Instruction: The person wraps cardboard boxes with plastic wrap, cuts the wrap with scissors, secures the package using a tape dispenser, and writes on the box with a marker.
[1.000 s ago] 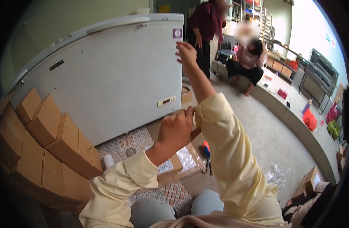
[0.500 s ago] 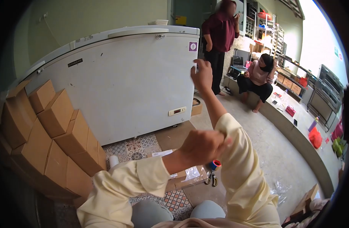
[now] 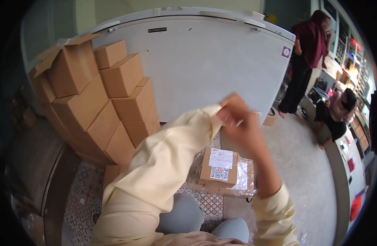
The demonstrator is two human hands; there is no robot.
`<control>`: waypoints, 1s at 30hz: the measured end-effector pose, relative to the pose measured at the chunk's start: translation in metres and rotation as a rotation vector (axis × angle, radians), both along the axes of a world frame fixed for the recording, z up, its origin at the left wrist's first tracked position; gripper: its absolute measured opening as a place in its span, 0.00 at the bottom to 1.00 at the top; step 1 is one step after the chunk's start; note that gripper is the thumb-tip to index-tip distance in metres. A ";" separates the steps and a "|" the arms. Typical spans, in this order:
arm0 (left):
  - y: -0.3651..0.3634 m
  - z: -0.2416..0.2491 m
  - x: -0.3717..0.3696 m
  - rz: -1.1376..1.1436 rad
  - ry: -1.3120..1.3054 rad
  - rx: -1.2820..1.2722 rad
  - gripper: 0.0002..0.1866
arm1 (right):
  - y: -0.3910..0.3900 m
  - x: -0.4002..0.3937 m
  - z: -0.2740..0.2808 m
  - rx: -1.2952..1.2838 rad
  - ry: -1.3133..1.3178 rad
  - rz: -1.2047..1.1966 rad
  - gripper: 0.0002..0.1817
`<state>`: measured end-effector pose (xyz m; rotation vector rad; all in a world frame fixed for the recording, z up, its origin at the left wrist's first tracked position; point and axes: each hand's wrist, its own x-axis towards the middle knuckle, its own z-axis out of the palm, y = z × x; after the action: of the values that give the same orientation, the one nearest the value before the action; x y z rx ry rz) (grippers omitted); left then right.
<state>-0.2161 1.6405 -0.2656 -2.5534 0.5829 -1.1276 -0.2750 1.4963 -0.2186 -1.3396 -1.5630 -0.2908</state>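
Observation:
My left hand is raised in front of the white freezer, mostly hidden behind the other hand, so its fingers cannot be made out. The cream left sleeve reaches down to its wrist. Blurred by motion, my right hand has its fingers closed at the cuff of that sleeve. The right sleeve sits pushed back, baring the forearm. Below the hands, a small labelled cardboard box rests on a larger flat package in clear plastic on the floor.
Stacked cardboard boxes stand at the left, against the white freezer. One person stands at the back right. Another person sits on a raised ledge with small items on it. Patterned tiles lie near my knees.
The view has swung left and down. My left hand has left the right sleeve and risen; my right hand has come down to the left cuff. The labelled box has come into view.

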 end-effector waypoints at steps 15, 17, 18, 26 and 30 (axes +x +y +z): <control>0.106 0.037 -0.021 -0.746 -0.252 -2.479 0.05 | -0.006 -0.079 -0.142 -0.337 0.699 0.337 0.11; 0.101 0.007 -0.012 -0.864 -0.342 -2.535 0.06 | -0.012 -0.093 -0.149 -0.386 0.938 0.400 0.11; 0.097 -0.005 -0.009 -0.784 -0.386 -2.518 0.07 | -0.012 -0.100 -0.155 -0.389 1.130 0.505 0.10; 0.150 -0.156 -0.033 -0.020 -0.074 -2.173 0.13 | -0.042 -0.072 -0.230 -0.475 0.411 0.454 0.08; 0.136 -0.271 -0.034 0.545 0.697 -1.731 0.17 | -0.034 0.050 -0.295 -0.538 0.598 0.210 0.09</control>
<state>-0.2500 1.7768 -0.5361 -3.9074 -1.7089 -0.3736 -0.2253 1.4622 -0.5131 -1.4620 -1.2804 0.6522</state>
